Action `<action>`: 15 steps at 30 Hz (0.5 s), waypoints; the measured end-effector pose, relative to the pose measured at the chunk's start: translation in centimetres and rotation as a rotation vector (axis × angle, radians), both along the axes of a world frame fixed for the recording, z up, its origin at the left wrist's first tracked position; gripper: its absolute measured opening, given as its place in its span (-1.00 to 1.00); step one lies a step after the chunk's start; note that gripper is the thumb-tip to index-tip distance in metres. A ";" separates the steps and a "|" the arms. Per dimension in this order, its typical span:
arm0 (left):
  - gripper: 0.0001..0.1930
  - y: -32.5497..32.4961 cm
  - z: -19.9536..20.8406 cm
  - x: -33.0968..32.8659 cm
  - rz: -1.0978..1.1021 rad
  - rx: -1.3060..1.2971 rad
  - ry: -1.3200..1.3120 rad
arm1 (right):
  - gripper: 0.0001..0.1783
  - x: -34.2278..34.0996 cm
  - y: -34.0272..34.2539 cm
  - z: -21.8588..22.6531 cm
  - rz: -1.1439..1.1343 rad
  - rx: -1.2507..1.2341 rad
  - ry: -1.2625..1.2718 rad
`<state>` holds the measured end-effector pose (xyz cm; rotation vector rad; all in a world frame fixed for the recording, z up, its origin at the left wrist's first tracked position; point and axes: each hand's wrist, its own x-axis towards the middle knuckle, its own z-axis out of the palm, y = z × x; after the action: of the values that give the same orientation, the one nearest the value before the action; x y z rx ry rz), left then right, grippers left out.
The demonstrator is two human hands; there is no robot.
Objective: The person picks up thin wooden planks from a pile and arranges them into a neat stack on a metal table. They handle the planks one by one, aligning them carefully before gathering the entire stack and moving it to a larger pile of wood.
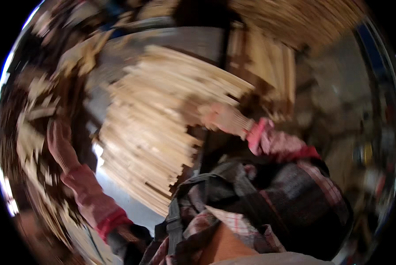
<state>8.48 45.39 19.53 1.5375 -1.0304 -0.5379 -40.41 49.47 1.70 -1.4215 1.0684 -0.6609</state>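
Note:
A wide layer of pale wooden strips [147, 119] lies side by side on a grey metal table, their ends uneven. At the right ends of these strips is my right hand [215, 117], in a pale knitted glove with a pink sleeve cover; its fingers are blurred, and I cannot tell whether they touch the wood. My left hand [59, 132], also gloved, reaches out at the far left beside a heap of broken wood pieces [32, 141]. Motion smears its fingers, so what it may hold does not show.
Bare grey metal of the table [123, 190] shows along the near edge. Another stack of wooden strips [271, 66] stands beyond my right hand, with a larger wood pile [304, 20] behind it. Concrete floor [339, 75] and blurred small items lie at the right.

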 end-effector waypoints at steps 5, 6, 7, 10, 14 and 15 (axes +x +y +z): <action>-0.57 -2.0 -12.1 -12.7 -0.176 0.013 0.219 | -0.60 -13.4 0.6 -4.9 -0.506 -0.265 0.510; -0.56 -2.6 -12.6 -15.8 -0.217 0.073 0.207 | -0.59 -17.8 0.6 -8.2 -0.613 -0.284 0.602; -0.55 -3.2 -13.7 -19.0 -0.262 0.141 0.195 | -0.57 -21.5 1.8 -11.4 -0.719 -0.293 0.701; -0.54 -4.6 -16.5 -23.0 -0.337 0.221 0.197 | -0.49 -25.6 1.2 -6.7 -0.715 0.540 0.564; -0.51 -8.4 -20.4 -30.6 -0.444 0.234 0.158 | -0.32 -28.7 -3.0 -15.7 -0.720 0.367 0.975; -0.51 -9.0 -20.8 -32.4 -0.476 0.211 0.167 | -0.26 -28.4 -5.2 -16.9 -0.717 0.320 1.023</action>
<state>-23.91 36.38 -1.27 1.3968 -1.2426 -1.1176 -68.78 44.24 -15.24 -1.0429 2.4293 -0.1705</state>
